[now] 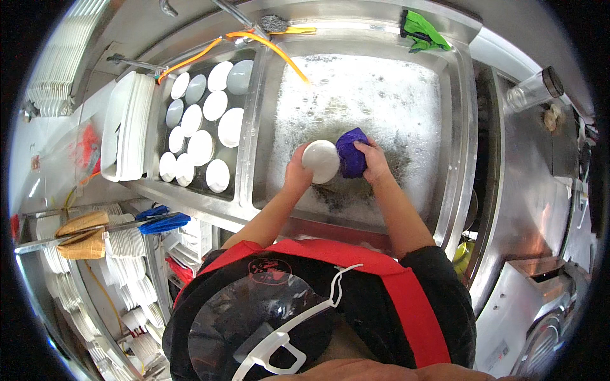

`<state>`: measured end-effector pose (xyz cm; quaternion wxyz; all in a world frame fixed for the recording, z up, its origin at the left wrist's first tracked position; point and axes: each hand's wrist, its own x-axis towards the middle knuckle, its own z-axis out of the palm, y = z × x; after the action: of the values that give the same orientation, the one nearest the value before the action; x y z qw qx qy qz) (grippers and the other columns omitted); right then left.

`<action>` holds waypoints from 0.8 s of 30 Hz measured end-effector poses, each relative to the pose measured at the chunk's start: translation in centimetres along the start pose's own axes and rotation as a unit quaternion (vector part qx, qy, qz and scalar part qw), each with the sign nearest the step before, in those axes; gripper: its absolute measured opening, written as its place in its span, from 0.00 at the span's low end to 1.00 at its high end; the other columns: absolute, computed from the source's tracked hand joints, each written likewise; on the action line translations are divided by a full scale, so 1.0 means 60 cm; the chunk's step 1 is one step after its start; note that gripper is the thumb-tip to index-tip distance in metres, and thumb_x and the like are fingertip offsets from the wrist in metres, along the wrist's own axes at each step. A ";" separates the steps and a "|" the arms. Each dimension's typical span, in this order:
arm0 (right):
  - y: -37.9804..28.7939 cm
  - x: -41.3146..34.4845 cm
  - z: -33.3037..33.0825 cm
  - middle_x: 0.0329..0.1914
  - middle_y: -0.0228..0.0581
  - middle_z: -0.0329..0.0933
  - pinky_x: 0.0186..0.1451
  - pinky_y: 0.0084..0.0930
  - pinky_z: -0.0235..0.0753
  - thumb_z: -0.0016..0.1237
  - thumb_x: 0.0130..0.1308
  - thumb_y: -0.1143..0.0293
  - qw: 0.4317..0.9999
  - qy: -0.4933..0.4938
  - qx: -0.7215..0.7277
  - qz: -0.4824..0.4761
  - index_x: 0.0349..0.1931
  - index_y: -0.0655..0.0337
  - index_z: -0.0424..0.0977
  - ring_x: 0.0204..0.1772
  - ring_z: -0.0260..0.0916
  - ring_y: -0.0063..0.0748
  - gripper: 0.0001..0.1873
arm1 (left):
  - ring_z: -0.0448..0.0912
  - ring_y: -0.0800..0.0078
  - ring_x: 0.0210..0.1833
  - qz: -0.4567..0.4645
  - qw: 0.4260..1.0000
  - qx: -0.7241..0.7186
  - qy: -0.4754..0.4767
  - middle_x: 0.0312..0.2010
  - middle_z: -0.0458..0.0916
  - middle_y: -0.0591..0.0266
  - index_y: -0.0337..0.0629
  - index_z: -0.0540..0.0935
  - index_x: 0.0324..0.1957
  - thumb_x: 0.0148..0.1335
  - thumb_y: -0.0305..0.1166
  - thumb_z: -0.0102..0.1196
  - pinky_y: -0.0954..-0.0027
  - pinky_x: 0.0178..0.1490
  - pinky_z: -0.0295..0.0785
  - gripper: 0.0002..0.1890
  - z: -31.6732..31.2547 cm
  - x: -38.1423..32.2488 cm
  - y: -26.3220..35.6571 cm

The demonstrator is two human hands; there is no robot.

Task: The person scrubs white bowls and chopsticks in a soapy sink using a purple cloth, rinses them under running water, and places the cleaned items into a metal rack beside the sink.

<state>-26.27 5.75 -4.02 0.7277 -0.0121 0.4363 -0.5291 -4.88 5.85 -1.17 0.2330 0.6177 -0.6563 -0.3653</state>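
Note:
My left hand (299, 167) grips the rim of a small round white dish (321, 162), holding it tilted over a sink basin of foamy water (357, 95). In my right hand (374, 159) is a bunched purple cloth (352, 153), close against the dish's right edge. Whether cloth and dish touch, I cannot tell. Both hands are above the front half of the basin. Dark patches of water show through the foam around them.
Several white and grey bowls (192, 120) lie in the left basin, beyond a steel divider (248, 119). An orange hose (281, 52) hangs over the foam. A green cloth (424, 31) drapes the back rim. White trays (131, 126) stand left; a steel counter (529, 181) runs right.

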 end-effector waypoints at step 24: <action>0.117 0.077 -0.003 0.50 0.44 0.73 0.47 0.41 0.72 0.48 0.56 0.67 0.598 -0.069 -0.788 -0.131 0.48 0.61 0.70 0.50 0.71 0.48 0.18 | 0.74 0.63 0.43 -0.279 0.880 -0.385 0.003 0.42 0.75 0.54 0.42 0.70 0.53 0.67 0.50 0.38 0.63 0.46 0.70 0.24 0.156 0.018 -0.062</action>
<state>-20.77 5.34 -10.36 0.3863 -0.6740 0.6261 -0.0673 -9.71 6.71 -10.00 0.3426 0.6382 -0.2637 -0.6370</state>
